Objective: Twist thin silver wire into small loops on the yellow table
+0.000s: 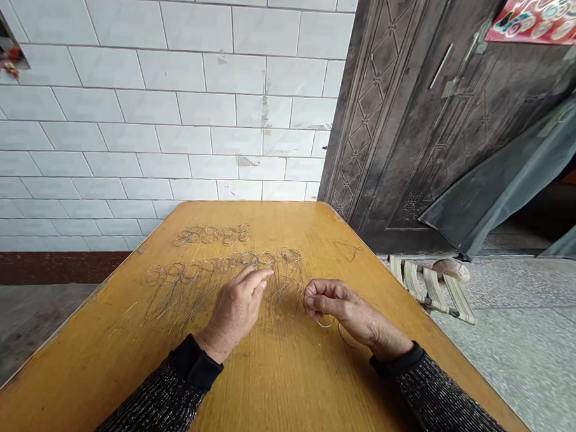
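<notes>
My right hand (pixel 339 307) is closed in a pinch on a thin wire (pixel 325 324), which curves out below the fingers. A second wire curve shows under the palm by the wrist; whether it belongs to the same piece is unclear. My left hand (pixel 239 309) is above the table, its index finger stretched forward and the thumb slightly apart below it. I see nothing held in it. Just beyond its fingertips lies a row of looped thin wires (pixel 190 273) with long loose tails. A cluster of wire rings (pixel 292 257) sits between and beyond the hands.
Farther back on the yellow wooden table (pixel 280 394) lies a shorter row of wire loops (pixel 211 234). A bent wire (pixel 347 250) rests near the right edge. White tiled wall stands behind; a strapped stool (pixel 430 289) is on the floor beside a dark carved door (pixel 407 119).
</notes>
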Available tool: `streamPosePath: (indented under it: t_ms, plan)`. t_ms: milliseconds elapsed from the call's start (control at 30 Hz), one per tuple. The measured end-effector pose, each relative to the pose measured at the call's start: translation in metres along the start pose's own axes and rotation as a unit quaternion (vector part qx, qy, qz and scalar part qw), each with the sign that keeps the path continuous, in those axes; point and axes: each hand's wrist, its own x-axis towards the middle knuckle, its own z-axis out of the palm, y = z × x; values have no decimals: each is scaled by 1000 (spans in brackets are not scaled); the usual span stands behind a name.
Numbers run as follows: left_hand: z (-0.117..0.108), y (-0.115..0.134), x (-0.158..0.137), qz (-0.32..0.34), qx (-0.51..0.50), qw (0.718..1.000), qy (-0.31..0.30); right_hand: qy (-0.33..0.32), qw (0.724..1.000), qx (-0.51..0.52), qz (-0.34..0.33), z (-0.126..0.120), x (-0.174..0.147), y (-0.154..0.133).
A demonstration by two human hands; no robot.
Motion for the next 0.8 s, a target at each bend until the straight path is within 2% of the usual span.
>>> streamPosePath:
  t_ms: [67,167,267,367,467,600,700,800]
  plan:
    - [-6,-3,0,60,81,994,-31,-16,1000,4,0,-6,0,1]
    - [-19,-4,4,106,149,979,-87,-43,999,-1,-5,-14,0,4]
    - [-34,-3,11,127,118,974,-146,-70,998,-1,-10,-19,0,6]
    - [-45,-3,17,103,34,972,-208,-84,996,-2,-3,-20,0,4]
    - [-47,-5,17,55,3,965,-257,-110,993,-44,16,-18,-1,1]
    - [-43,-1,13,66,23,965,-253,-136,983,-120,39,-13,-1,-1]
    - [-38,7,10,65,17,963,-262,-147,979,-130,50,-11,-1,-1]
    - [-31,14,7,-18,-89,957,-277,-151,980,-119,51,-11,-3,-2]
